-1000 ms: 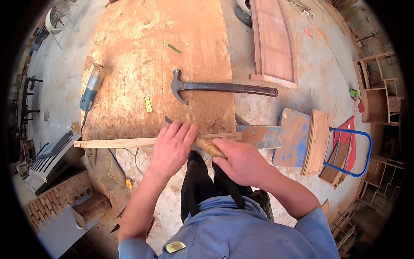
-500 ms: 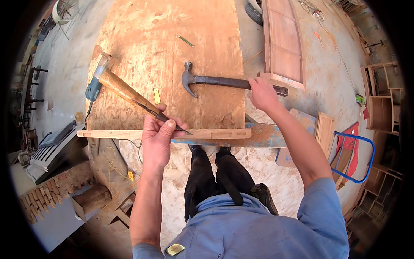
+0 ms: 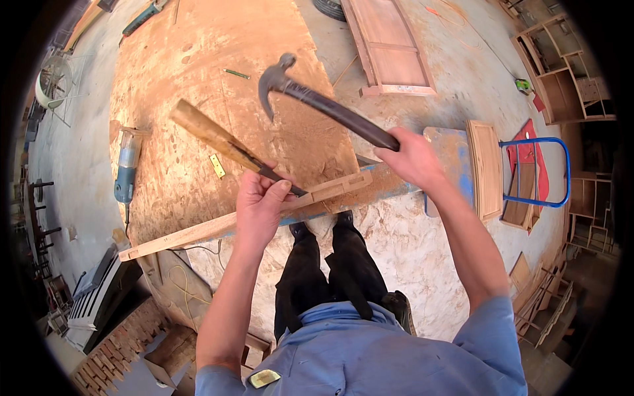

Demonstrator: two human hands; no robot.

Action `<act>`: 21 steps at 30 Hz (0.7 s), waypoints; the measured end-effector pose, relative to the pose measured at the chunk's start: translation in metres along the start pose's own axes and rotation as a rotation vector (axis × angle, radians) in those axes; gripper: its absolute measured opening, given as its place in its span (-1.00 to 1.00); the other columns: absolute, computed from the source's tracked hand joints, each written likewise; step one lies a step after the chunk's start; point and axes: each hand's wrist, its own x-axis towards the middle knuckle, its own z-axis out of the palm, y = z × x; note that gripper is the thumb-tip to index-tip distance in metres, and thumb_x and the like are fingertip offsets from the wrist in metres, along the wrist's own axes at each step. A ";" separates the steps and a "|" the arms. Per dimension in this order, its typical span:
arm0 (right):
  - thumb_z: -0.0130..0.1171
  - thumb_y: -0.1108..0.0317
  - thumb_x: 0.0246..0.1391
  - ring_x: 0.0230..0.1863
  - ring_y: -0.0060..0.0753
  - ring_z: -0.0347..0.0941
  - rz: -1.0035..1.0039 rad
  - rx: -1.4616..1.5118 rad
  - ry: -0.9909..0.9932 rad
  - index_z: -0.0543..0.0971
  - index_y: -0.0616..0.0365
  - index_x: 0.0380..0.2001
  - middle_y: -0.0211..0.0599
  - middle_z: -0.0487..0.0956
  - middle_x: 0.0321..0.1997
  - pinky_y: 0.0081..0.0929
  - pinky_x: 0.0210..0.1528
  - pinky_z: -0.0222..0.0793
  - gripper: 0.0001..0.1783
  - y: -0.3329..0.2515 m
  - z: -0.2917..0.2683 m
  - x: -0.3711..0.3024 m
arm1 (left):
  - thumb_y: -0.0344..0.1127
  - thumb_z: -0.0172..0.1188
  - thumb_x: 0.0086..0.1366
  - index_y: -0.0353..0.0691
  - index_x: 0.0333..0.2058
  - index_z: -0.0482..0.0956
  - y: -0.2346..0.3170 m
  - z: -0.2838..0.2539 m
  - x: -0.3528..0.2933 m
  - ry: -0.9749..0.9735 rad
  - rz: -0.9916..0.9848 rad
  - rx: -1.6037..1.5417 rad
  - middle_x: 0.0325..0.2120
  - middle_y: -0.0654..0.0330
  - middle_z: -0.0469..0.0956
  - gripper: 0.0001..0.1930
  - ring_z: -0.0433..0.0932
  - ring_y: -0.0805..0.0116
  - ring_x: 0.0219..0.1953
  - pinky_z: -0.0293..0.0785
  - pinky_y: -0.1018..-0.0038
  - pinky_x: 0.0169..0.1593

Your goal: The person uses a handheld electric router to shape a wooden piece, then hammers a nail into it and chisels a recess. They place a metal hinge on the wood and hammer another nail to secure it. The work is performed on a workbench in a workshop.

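My left hand (image 3: 259,208) is closed round the lower part of a chisel (image 3: 214,137) with a worn wooden handle. The chisel slants down to the right, its blade tip at a wooden strip (image 3: 185,235). Whether the tip touches a slot in the strip, I cannot tell. That strip lies along the near edge of the workbench (image 3: 165,86), with cut slots near its right end. In my right hand (image 3: 413,158) is a claw hammer (image 3: 337,115), gripped by its dark handle. Its head hangs up and left, beyond the chisel and apart from it.
On the bench lie a blue power tool (image 3: 124,181), a yellow metal plate (image 3: 216,166), a green pencil (image 3: 236,74) and another power tool (image 3: 142,18). A panelled wooden piece (image 3: 393,56) lies beyond the bench. At right are a wooden frame (image 3: 487,171) and a blue tubular frame (image 3: 566,171).
The view has shifted and turned. My right hand has tilted the hammer from nearly level to slanting, head upward. The chisel tip has come closer to the strip's slotted right end.
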 end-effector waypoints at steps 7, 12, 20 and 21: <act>0.43 0.34 0.02 -0.45 -0.61 0.41 0.156 0.596 0.233 0.54 0.19 -0.29 -0.47 0.53 -0.50 -0.51 -0.38 0.36 -0.73 0.050 0.012 -0.134 | -0.55 0.13 0.39 -0.29 0.02 0.44 -0.022 0.015 0.013 -0.086 0.100 0.291 -0.25 0.22 0.64 -0.74 0.61 0.50 -0.22 0.55 0.54 -0.18; 0.37 0.41 0.10 -0.60 -0.73 0.34 0.326 0.876 0.328 0.49 0.18 -0.34 -0.56 0.46 -0.59 -0.62 -0.54 0.28 -0.79 0.071 0.043 -0.182 | -0.54 0.14 0.40 -0.30 0.00 0.46 -0.027 0.016 0.012 -0.109 0.150 0.470 -0.26 0.24 0.64 -0.77 0.59 0.51 -0.21 0.53 0.54 -0.12; 0.40 0.34 0.06 -0.70 -0.66 0.32 0.581 0.757 0.224 0.45 0.15 -0.47 -0.50 0.42 -0.67 -0.53 -0.64 0.27 -0.72 0.146 0.103 -0.275 | -0.49 0.20 0.38 -0.30 -0.18 0.58 -0.036 0.020 0.011 -0.126 0.210 0.471 -0.32 0.27 0.65 -0.92 0.55 0.57 -0.25 0.50 0.54 -0.13; 0.41 0.32 0.05 -0.70 -0.65 0.32 0.609 0.720 0.198 0.44 0.15 -0.48 -0.49 0.42 -0.68 -0.52 -0.65 0.27 -0.70 0.152 0.109 -0.283 | -0.49 0.18 0.40 -0.30 -0.14 0.57 -0.037 0.019 0.011 -0.126 0.210 0.498 -0.29 0.27 0.66 -0.90 0.56 0.55 -0.22 0.50 0.54 -0.09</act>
